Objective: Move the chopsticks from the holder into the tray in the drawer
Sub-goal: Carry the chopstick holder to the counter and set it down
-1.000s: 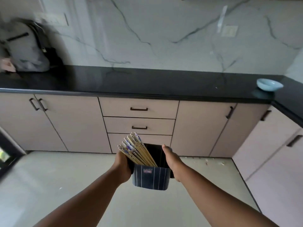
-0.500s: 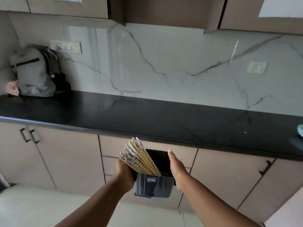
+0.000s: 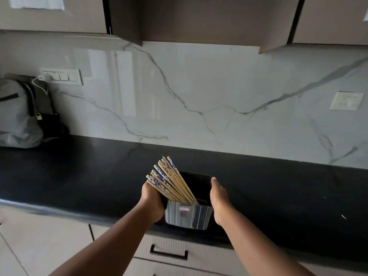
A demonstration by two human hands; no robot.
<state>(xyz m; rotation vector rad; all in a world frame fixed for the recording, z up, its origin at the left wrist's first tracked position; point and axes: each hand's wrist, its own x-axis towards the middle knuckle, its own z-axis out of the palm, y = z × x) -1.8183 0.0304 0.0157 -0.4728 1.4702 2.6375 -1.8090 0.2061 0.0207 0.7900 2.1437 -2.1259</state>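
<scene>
Head camera, one wide view, looking forward and slightly down.
It faces the wall [image 3: 199, 92] square on from close range; the tabletop [image 3: 79, 176] crosses the middle of the frame, cabinets [image 3: 199, 18] line the top edge, and both forearms enter from the bottom edge.

Home kitchen, black countertop [image 3: 83, 172], marble backsplash [image 3: 199, 86], wall cabinets [image 3: 199, 18], drawer [image 3: 169, 253] below
</scene>
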